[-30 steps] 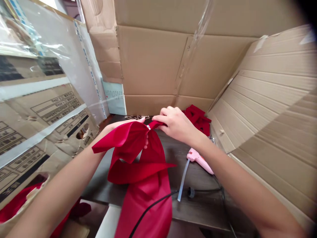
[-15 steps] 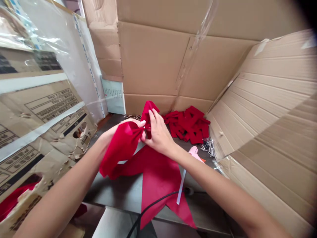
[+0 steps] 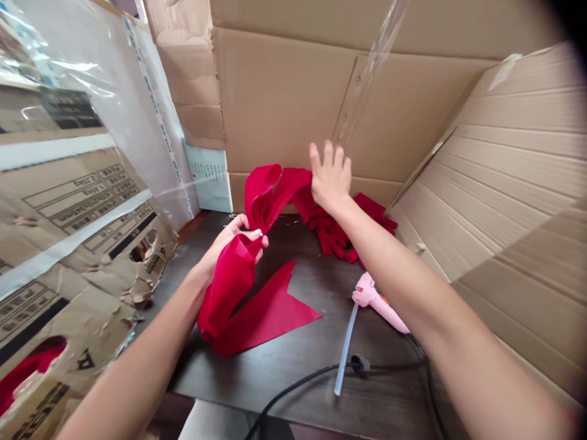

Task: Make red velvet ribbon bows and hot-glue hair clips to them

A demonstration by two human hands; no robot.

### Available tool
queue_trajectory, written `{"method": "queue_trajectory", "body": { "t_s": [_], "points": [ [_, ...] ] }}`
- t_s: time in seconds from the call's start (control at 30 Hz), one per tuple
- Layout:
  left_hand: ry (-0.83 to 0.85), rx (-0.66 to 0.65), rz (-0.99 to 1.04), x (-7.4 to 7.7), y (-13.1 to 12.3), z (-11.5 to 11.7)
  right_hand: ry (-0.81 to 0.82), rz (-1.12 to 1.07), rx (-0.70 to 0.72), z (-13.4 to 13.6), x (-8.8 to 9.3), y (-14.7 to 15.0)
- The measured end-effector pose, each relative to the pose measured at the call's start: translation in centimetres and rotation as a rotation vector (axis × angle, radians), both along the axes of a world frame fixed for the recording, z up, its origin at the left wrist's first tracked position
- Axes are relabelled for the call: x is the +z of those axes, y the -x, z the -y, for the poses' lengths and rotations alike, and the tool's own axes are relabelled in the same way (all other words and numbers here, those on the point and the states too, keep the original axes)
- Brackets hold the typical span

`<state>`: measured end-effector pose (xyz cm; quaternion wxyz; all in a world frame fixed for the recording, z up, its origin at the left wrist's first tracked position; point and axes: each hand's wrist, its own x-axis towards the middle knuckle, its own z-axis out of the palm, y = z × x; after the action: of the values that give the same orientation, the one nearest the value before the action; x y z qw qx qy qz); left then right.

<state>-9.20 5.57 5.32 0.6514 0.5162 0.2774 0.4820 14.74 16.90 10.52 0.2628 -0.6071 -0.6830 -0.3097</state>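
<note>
My left hand [image 3: 219, 245] pinches a red ribbon bow [image 3: 232, 275] at its gathered middle, above the dark table. One loop stands up beyond the fingers, another hangs toward me. A wide notched tail of the ribbon lies on the table, while another stretches up and right toward my right hand [image 3: 332, 182]. The right hand is raised with its fingers spread, beside that far tail; whether it touches the cloth I cannot tell. Below and behind the right wrist lies a heap of red fabric strips [image 3: 328, 235], partly covered by the forearm.
A pink glue gun [image 3: 365, 291] lies on the table [image 3: 284, 382] under my right forearm, a clear glue stick [image 3: 347, 348] protruding from it. A black cable [image 3: 302, 370] crosses the front. Cardboard walls [image 3: 284, 91] rise behind and at right; printed cartons [image 3: 87, 201] stand at left.
My right hand has left the bow's middle and moved up and right, its fingers spreading. One ribbon tail has swung from the front to the far side. The left hand keeps its pinch.
</note>
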Motion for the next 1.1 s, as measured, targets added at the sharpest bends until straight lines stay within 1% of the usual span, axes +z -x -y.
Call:
{"method": "queue_trajectory", "body": {
  "t_s": [0.03, 0.07, 0.1, 0.13, 0.2, 0.27, 0.3, 0.33, 0.4, 0.43, 0.47, 0.5, 0.53, 0.6, 0.63, 0.67, 0.7, 0.77, 0.8, 0.83, 0.9, 0.97, 1.0, 1.1],
  "points": [
    [-0.016, 0.017, -0.007, -0.3, 0.0, 0.1, 0.049, -0.059, -0.069, -0.1, -0.1, 0.0],
    [-0.019, 0.045, -0.014, -0.6, 0.0, 0.2, 0.085, -0.095, -0.105, 0.1, -0.3, 0.1],
    [-0.011, 0.083, -0.019, -0.9, 0.0, 0.4, 0.099, -0.097, -0.094, 0.7, -0.8, 0.3],
    [0.002, 0.129, -0.020, -1.1, 0.0, 0.5, 0.085, -0.072, -0.042, 1.6, -1.4, 0.6],
    [0.031, 0.213, -0.021, -1.4, 0.0, 0.6, 0.033, -0.029, 0.110, 4.2, -2.9, 1.3],
    [0.080, 0.264, -0.028, -1.6, -0.1, 0.4, 0.041, -0.077, 0.223, 7.4, -4.3, 2.0],
    [0.110, 0.277, -0.026, -1.7, 0.0, 0.2, 0.111, -0.102, 0.317, 8.9, -4.9, 2.3],
    [0.139, 0.276, -0.018, -1.8, 0.0, -0.1, 0.248, -0.121, 0.455, 10.4, -5.4, 2.5],
    [0.180, 0.244, 0.008, -2.0, 0.1, -0.5, 0.664, -0.118, 0.781, 12.8, -6.2, 3.0],
    [0.188, 0.224, 0.024, -2.1, 0.2, -0.7, 0.870, -0.099, 0.908, 13.8, -6.5, 3.3],
    [0.189, 0.208, 0.042, -2.2, 0.3, -0.8, 1.028, -0.090, 0.987, 14.8, -6.7, 3.7],
    [0.187, 0.198, 0.057, -2.3, 0.3, -0.9, 1.134, -0.102, 1.031, 15.6, -6.9, 4.2],
    [0.183, 0.194, 0.069, -2.4, 0.4, -1.0, 1.196, -0.126, 1.059, 16.5, -7.0, 4.8],
    [0.170, 0.193, 0.085, -2.6, 0.6, -1.1, 1.268, -0.150, 1.094, 18.2, -7.1, 6.2],
    [0.159, 0.190, 0.084, -2.6, 0.6, -1.1, 1.298, -0.122, 1.096, 19.0, -7.1, 6.9],
    [0.148, 0.184, 0.077, -2.7, 0.7, -1.2, 1.304, -0.073, 1.112, 19.9, -7.1, 7.6],
    [0.137, 0.177, 0.065, -2.7, 0.8, -1.2, 1.320, -0.009, 1.166, 20.7, -7.0, 8.3],
    [0.121, 0.162, 0.028, -2.6, 0.9, -1.1, 1.364, 0.086, 1.344, 22.0, -6.8, 9.3],
    [0.116, 0.155, 0.005, -2.6, 0.9, -1.1, 1.377, 0.123, 1.406, 22.5, -6.7, 9.8],
    [0.111, 0.150, -0.016, -2.6, 1.0, -1.1, 1.379, 0.153, 1.424, 22.9, -6.7, 10.1],
    [0.101, 0.140, -0.051, -2.7, 1.0, -1.2, 1.327, 0.222, 1.359, 23.5, -6.7, 10.9],
    [0.099, 0.126, -0.098, -2.8, 1.1, -1.3, 1.207, 0.309, 1.264, 24.1, -7.1, 11.7],
    [0.102, 0.127, -0.131, -2.9, 1.1, -1.4, 1.130, 0.360, 1.240, 24.6, -7.4, 12.2],
    [0.088, 0.199, -0.237, -3.0, 1.2, -1.7, 0.948, 0.480, 1.207, 27.1, -8.6, 13.4]
  ]
}}
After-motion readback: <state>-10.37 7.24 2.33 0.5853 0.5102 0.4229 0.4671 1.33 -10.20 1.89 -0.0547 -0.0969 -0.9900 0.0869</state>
